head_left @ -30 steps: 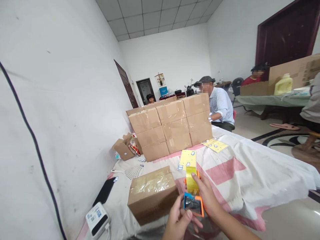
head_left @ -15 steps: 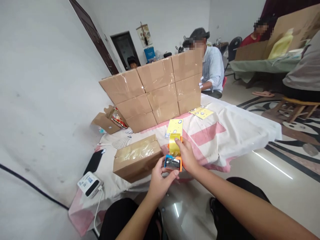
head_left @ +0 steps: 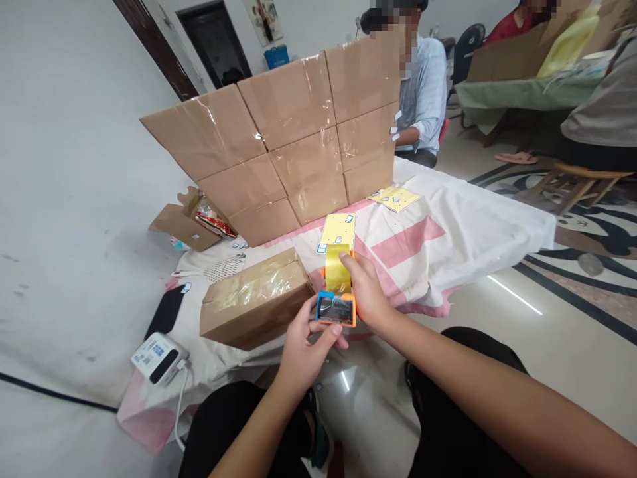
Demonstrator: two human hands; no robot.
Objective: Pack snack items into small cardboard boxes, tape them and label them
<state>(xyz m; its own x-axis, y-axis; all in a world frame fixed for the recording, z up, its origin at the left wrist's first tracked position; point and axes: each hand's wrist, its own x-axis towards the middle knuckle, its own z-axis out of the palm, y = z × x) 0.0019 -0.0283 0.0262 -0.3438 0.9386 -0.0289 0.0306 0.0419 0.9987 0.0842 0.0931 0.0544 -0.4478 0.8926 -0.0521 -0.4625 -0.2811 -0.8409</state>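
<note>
A tape dispenser [head_left: 337, 271], orange and blue with a roll of yellowish tape, is held between my two hands above the table's near edge. My right hand [head_left: 365, 285] grips it from the right, thumb on the tape roll. My left hand [head_left: 311, 335] closes round the lower end by the blue and orange frame, its thumb below. Left of the hands lies a closed cardboard box [head_left: 256, 299] with clear tape along its top. Just beyond the dispenser is a yellow patterned sheet [head_left: 338, 231] flat on the cloth.
A wall of taped cardboard boxes [head_left: 298, 143] stands across the table. A white device with a cable [head_left: 158, 358], a black flat object [head_left: 164, 312] and an opened carton [head_left: 186, 222] are at left. Behind the wall sits a person in a light blue shirt [head_left: 430, 86].
The view has tilted downward and shifted, so the boxes appear higher and larger. Both hands keep the same hold on the tape dispenser.
</note>
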